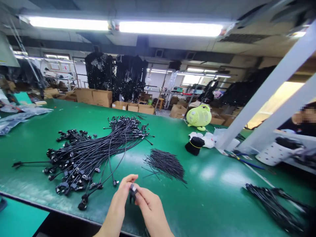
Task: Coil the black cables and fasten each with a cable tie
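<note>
Near the front edge of the table, my left hand (pixel 120 196) and my right hand (pixel 152 205) meet around a small black cable connector (pixel 133 191) with a shiny light tip. Fingers of both hands close on it from either side, and they hide most of it. A large heap of black cables (pixel 98 148) with connectors at their ends lies to the left of my hands. Just beyond my right hand is a flat pile of short, thin black strips (pixel 166 164), which look like cable ties.
A black bundle with a yellow band (pixel 194 145) stands at the right, near a lime-green fan (pixel 198 117). More black cables (pixel 271 204) lie at far right, by a white post (pixel 266 89). Plastic bags (pixel 22 115) lie far left. A person (pixel 307 120) is at the right edge.
</note>
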Demonstrator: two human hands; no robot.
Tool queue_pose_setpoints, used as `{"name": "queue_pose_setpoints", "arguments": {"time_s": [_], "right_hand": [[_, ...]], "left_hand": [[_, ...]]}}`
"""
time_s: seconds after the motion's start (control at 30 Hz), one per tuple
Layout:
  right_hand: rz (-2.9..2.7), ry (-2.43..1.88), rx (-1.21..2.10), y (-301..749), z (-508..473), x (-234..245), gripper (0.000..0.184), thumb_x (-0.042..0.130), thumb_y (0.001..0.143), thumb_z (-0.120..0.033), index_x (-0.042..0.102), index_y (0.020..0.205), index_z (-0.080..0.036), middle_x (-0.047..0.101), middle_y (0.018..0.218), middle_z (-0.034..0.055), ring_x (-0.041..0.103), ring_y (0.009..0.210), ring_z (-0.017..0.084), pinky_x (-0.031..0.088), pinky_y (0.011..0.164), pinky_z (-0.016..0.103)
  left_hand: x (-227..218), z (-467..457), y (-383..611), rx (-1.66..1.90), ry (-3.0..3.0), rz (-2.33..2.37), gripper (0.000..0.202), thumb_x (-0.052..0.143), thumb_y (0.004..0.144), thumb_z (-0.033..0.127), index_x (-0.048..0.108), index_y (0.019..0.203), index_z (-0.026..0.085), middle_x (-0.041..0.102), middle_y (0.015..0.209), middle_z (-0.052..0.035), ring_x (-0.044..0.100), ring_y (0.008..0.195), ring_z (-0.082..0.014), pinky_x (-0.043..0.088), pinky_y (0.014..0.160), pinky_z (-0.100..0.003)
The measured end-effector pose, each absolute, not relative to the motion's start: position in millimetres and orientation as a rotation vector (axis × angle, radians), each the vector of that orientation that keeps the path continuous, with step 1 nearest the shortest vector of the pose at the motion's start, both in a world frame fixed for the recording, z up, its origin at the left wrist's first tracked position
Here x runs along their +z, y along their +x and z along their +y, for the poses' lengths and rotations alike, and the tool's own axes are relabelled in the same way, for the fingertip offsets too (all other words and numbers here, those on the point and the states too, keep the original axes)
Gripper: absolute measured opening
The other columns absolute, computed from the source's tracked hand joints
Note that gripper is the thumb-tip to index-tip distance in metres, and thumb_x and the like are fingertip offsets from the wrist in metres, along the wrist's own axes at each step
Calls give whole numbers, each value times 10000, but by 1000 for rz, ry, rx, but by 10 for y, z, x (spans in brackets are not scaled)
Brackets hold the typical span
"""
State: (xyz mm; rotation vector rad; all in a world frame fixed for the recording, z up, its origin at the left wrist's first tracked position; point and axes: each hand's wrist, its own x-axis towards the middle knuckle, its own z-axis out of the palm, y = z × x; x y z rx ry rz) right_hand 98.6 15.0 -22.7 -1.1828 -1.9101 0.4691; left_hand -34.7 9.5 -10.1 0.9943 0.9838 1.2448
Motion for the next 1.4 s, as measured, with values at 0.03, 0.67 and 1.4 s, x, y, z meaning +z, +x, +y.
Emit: {"name": "queue_pose_setpoints", "arguments": {"time_s": [0.03,0.67,1.4], "right_hand": [[-1881,-1204,577,1026,154,-187,404,341,982,-339,483,635,-190,562,605,-10,551,573,119,387,532,213],[-2144,-1155,349,1341,79,13,313,368,962,-230,541,704,-189,530,654,13,470,621,125,339,605,245],[-1276,-1142,1255,1660,70,-171,381,440,956,-471,500,1242,-226,665,1134,80,633,1014,175,483,933,341]], "left_hand": [[-116,74,-375,1244,1128,1021,502,497,839,647,704,743,201,654,1025,-96,537,1086,-267,402,984,-346],[-2,-180,-420,1083,1457,1114,258,653,844,387,716,1020,209,584,1186,-89,543,1063,-227,415,951,-314],[-315,39,72,788,883,740,445,627,866,461,520,1173,157,514,711,47,409,478,-46,335,492,-202]]}}
